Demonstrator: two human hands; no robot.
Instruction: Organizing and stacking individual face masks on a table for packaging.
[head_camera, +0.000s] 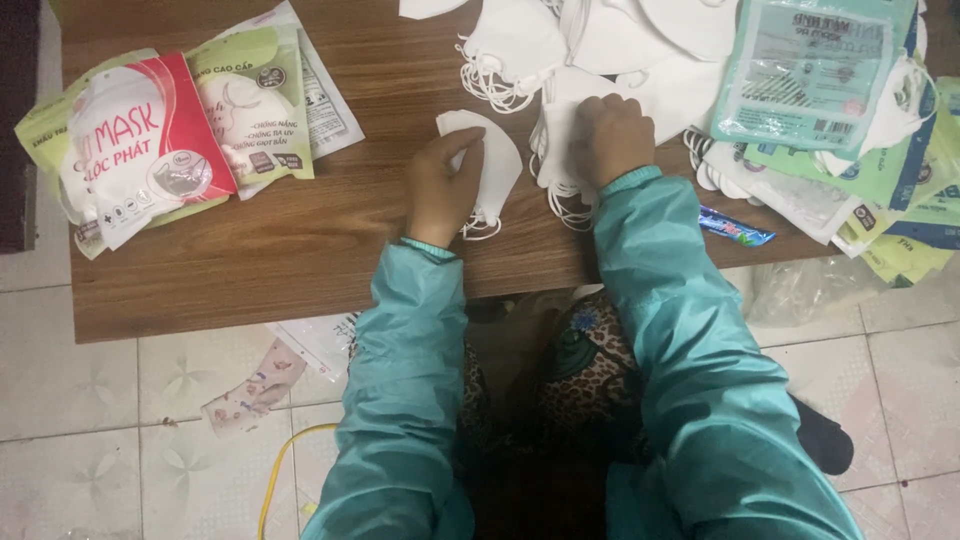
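My left hand (443, 185) grips a folded white face mask (494, 158) that lies on the brown wooden table (300, 250), its ear loops trailing toward the front edge. My right hand (611, 137) is closed over a small stack of white masks (556, 150) just to the right of it. Both arms wear teal sleeves. More loose white masks (600, 40) are heaped at the table's far edge behind my hands.
Packaged masks in red and green wrappers (170, 130) lie at the table's left. A pile of green and teal packets (850, 110) covers the right end. A small blue wrapper (735, 228) lies near the front edge. Wrappers and a yellow cord (275, 475) lie on the tiled floor.
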